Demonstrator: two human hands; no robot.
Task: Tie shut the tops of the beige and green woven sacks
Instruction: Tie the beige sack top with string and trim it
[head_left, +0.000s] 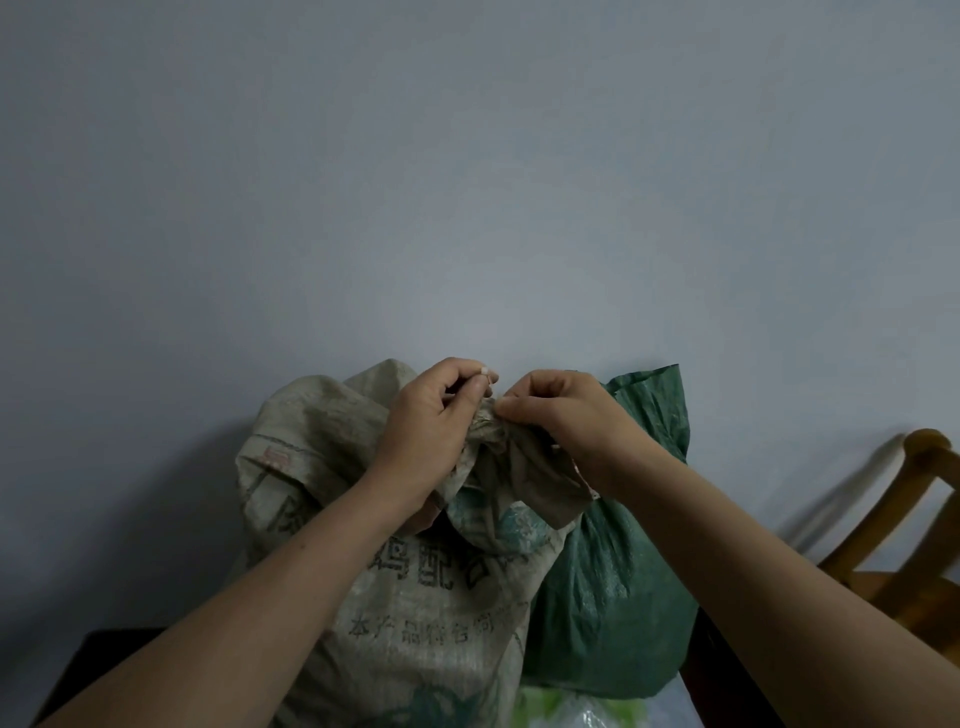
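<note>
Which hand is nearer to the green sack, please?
Right. The right hand pinches the gathered top of the beige sack, beside the green sack; the left hand, pinching a white string, sits farther left.

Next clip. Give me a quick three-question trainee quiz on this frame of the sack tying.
1. True or false: the left hand pinches a small white tie above the gathered top of the beige sack, while the right hand pinches that top.
2. From the person's view, the green sack stands where, relative to the beige sack? A. left B. right C. in front
3. Fill in: at the right edge stands a wooden ____.

Key: 1 true; 2 B; 3 chair.
</note>
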